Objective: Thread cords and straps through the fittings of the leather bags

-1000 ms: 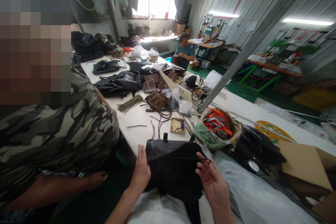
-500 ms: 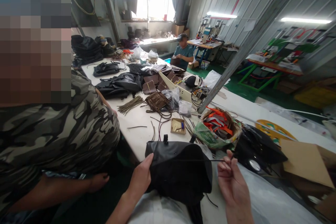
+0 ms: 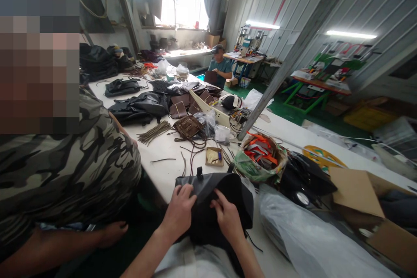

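Note:
A black bag (image 3: 239, 186) lies before me with its dark mouth facing me. My left hand (image 3: 180, 208) is closed on the bag's left edge, the fingers bent over the smooth black panel. Over the opening is my right hand (image 3: 228, 215), its fingers drawn together against the dark inside; anything thin between them is lost against the black. From the bag's lower right a loose black cord (image 3: 254, 243) trails onto the table. Two short black straps, one of them the left strap (image 3: 200, 173), stand up at the bag's far edge.
Beyond the bag are a small open box (image 3: 214, 156), a brown leather bag (image 3: 188, 127) and a sack of orange strips (image 3: 260, 152). Clear plastic (image 3: 293, 226) and a cardboard carton (image 3: 356, 186) lie right. A person in camouflage (image 3: 107, 160) stands close left; another sits across the table.
My right hand has come left from beside the bag to its opening. The black cord it held stretched out no longer shows taut. My left hand's fingers have bent further over the panel.

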A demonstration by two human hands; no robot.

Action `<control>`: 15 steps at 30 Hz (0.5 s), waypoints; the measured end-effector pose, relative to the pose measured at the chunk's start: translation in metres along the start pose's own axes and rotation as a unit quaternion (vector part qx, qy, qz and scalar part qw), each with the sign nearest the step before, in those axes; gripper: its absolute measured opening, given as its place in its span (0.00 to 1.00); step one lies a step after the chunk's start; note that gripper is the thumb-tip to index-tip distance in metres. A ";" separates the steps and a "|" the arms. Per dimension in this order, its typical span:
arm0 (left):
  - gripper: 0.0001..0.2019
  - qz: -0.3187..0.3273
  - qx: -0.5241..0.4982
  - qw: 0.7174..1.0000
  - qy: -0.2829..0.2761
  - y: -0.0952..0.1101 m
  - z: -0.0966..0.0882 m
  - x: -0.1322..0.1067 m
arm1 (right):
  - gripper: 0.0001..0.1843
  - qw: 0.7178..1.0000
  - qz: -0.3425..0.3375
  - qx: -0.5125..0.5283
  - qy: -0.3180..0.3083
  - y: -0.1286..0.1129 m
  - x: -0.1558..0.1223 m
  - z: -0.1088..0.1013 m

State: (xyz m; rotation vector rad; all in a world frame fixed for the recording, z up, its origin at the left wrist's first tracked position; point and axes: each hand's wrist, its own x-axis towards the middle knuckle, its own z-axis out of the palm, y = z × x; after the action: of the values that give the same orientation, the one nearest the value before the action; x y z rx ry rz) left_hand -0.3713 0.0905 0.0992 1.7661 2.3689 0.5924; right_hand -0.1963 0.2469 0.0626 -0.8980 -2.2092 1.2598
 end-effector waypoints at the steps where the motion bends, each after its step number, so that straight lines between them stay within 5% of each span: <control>1: 0.25 0.012 -0.012 1.000 -0.009 0.000 0.002 0.004 | 0.25 1.000 0.004 0.013 -0.002 0.002 0.001 0.004; 4: 0.26 0.026 -0.032 0.998 -0.045 0.000 0.012 0.014 | 0.23 0.999 -0.010 0.035 0.005 0.004 0.008 0.010; 9: 0.46 0.046 -0.037 0.997 -0.056 0.008 0.031 0.040 | 0.18 0.999 -0.016 0.045 0.005 0.001 0.017 0.018; 15: 0.25 -0.018 -0.107 0.992 -0.056 -0.005 0.039 0.065 | 0.14 0.998 0.011 0.051 0.032 0.002 0.017 0.021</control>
State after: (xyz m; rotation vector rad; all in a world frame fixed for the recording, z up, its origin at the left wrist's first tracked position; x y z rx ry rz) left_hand -0.3826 0.1599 0.0701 1.6167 2.1680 0.6942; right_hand -0.2211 0.2472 0.0520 -0.9125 -2.0718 1.3233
